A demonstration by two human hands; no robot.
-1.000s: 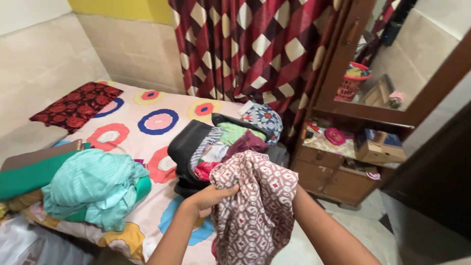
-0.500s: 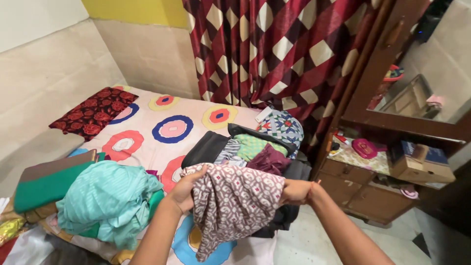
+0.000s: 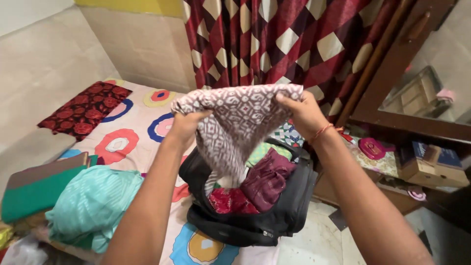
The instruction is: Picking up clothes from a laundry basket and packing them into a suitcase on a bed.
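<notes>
— The bed (image 3: pixel 132 122) with the circle sheet is full of clothes, yes?

— Yes. A teal pile (image 3: pixel 91 206) lies at the left, and a black bag (image 3: pixel 255 216) is open, with some clothes inside.

— And the hands?

— The left hand (image 3: pixel 186 125) and right hand (image 3: pixel 304 114) are both closed on the top edge of a patterned cloth (image 3: pixel 235 127), held up above the bag. It is not folded yet.

A rectangular brown cardboard box with a dark blue printed top (image 3: pixel 434 167) stands on the wooden dresser shelf (image 3: pixel 392 169), at its right end. A round pink flat case (image 3: pixel 372 148) lies left of that box, on the same shelf.
</notes>
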